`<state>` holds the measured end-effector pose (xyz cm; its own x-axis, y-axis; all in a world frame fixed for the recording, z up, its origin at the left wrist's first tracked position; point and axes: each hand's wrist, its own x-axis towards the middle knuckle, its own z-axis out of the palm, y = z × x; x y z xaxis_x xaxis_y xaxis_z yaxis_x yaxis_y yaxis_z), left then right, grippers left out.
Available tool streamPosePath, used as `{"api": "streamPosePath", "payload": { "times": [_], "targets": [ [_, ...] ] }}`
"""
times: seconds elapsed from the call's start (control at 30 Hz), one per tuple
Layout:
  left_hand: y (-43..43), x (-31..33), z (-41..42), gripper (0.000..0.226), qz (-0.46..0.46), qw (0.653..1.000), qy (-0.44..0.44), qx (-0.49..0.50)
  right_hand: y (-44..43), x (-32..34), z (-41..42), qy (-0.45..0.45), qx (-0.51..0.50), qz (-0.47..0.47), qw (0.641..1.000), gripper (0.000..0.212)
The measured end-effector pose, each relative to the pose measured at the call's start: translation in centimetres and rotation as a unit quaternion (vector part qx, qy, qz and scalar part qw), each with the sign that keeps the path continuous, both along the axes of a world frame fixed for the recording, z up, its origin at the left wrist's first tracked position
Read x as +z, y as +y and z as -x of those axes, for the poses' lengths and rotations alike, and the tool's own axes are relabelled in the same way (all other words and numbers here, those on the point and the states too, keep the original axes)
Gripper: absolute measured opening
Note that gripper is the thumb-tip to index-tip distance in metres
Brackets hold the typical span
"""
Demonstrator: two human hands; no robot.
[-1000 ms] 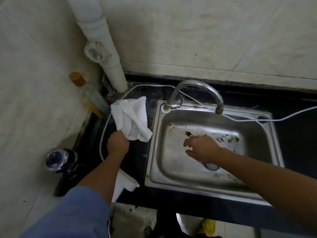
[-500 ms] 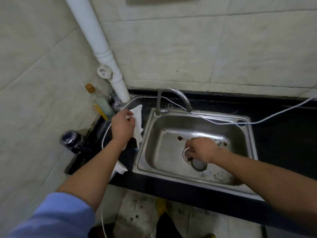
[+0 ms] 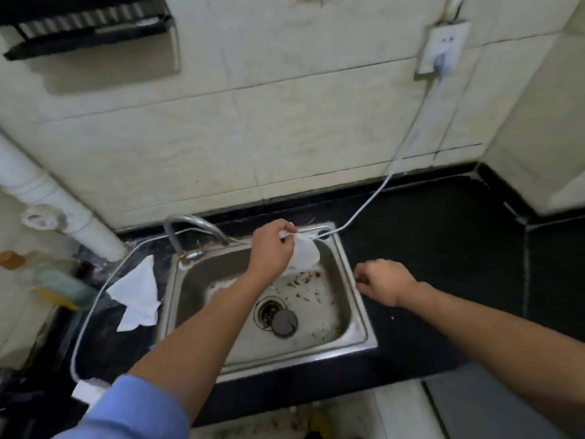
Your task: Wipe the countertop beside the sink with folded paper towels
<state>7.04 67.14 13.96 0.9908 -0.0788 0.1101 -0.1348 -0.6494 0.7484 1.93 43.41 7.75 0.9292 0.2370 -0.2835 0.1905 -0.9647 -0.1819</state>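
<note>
Head cam, looking down at a steel sink (image 3: 300, 359) set in a black countertop (image 3: 443, 248), with a tiled wall behind.

The left hand (image 3: 272, 248) reached across the basin to its back-right corner. Thumb and fingers pinched a small white paper piece (image 3: 305, 256), which hung below the fingertips over the basin, just in front of the back rim.

The right hand (image 3: 384, 282) sat at the sink's right rim, where steel met countertop. Its fingers were curled under; couldn't tell whether they grasped anything or just rested there.

A crumpled paper towel (image 3: 137, 296) lay loose on the countertop to the left of the sink, close to the rim, w/ neither hand on it. A second white scrap (image 3: 88, 388) showed at the counter's front-left edge, partly hidden by the blue sleeve (image 3: 126, 410).

Inside the basin: brown specks, an open drain (image 3: 267, 310) and a dark round stopper (image 3: 285, 321) lying just beside it, to its right.

A curved faucet (image 3: 196, 226) stood at the back-left corner. A white cable (image 3: 364, 210) ran from a wall outlet (image 3: 443, 49) at upper right, along the sink's back rim, then down the left side of the counter. At far left were a white pipe (image 3: 57, 210) and a blurred bottle (image 3: 60, 286) w/ an orange cap.
</note>
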Motion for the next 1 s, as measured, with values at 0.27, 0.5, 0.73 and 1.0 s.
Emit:
{"api": "streamPosePath", "payload": {
  "times": [0.27, 0.5, 0.73, 1.0],
  "targets": [
    [-14.6, 0.0, -2.7, 0.021, 0.02, 0.981, 0.002, -0.195, -11.5, 0.2, 4.7, 0.014, -0.189, 0.028, 0.982, 0.027],
    [-23.2, -3.6, -1.6, 0.022, 0.034, 0.953, 0.053, -0.295, -17.7, -1.9, 9.6, 0.048, -0.295, 0.022, 0.954, 0.024],
    [-24.7, -12.1, -0.3, 0.021, -0.069, 0.948, 0.151, -0.271, -22.2, -6.5, 8.5, 0.092, -0.266, 0.002, 0.96, 0.028],
    [-22.5, -16.3, -0.5, 0.021, -0.29, 0.908, 0.239, -0.188, -24.3, -10.3, 2.0, 0.111, -0.24, -0.083, 0.961, 0.027]
  ]
}}
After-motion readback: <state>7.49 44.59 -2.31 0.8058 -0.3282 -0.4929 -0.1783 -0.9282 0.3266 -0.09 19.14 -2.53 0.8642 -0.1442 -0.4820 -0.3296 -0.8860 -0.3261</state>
